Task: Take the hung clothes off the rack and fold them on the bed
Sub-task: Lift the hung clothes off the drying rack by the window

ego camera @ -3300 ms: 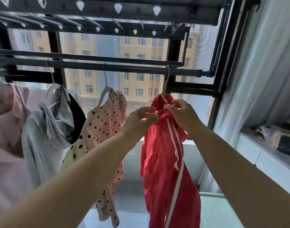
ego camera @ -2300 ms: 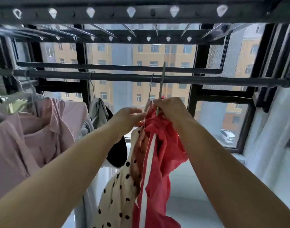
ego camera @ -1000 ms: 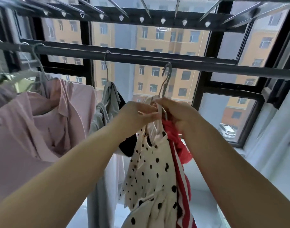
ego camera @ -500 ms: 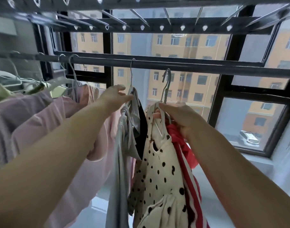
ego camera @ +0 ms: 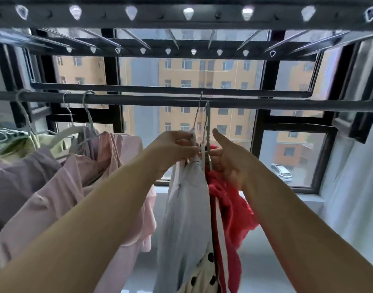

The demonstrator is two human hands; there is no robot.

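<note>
The rack rail (ego camera: 266, 105) runs across the window, carrying pink garments (ego camera: 109, 166) bunched toward its left end, so the middle and right stand free. Near the middle hangs a gathered bundle: grey garment (ego camera: 185, 208), red striped garment (ego camera: 227, 204), polka-dot piece (ego camera: 202, 280), held together probably for one trip to the bed. The left hand (ego camera: 172, 149) pinches the grey garment's hanger neck; the right hand (ego camera: 225, 159) curls round the hooks (ego camera: 206, 115), thumb raised.
</note>
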